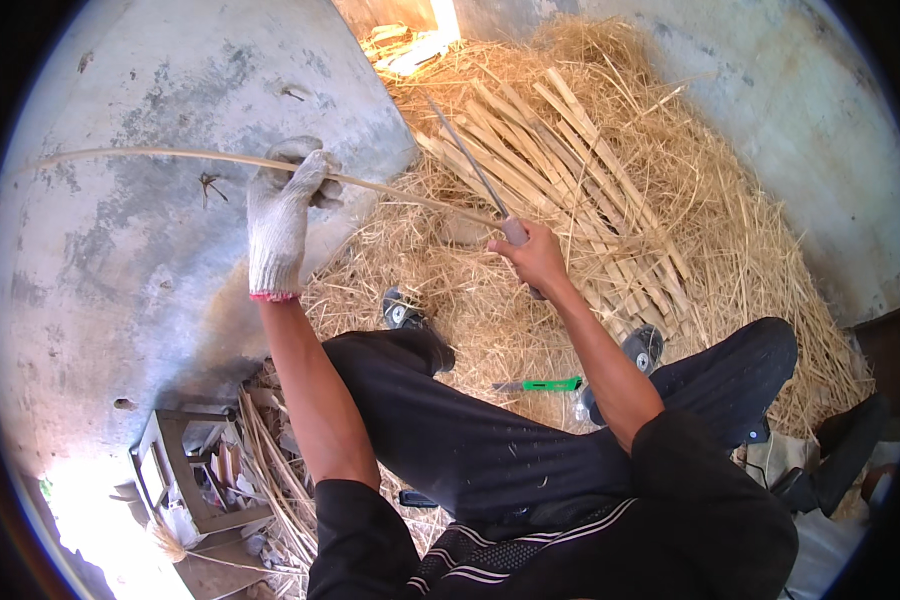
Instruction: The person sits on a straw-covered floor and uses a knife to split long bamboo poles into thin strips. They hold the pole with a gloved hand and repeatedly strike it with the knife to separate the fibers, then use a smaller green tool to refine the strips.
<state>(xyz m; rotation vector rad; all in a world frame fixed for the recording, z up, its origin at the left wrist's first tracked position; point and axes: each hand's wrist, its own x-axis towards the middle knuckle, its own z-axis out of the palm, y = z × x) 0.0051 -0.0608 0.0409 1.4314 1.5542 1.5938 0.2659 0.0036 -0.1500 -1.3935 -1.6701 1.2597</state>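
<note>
My left hand, in a white knitted glove with a red cuff edge, is closed around a long, thin wooden strip. The strip bows out to the left past the glove and slants down to the right, its other end by my right hand. Bare, this hand grips the handle of a knife; its long, narrow blade points up and left, away from me. The strip's end lies against the knife near my thumb; whether the thumb presses it there I cannot tell.
Flat wooden slats lie in a bundle on a heap of pale shavings ahead. A green cutter lies between my legs. Lower left stand a wooden frame and loose thin strips. A wall rises at left.
</note>
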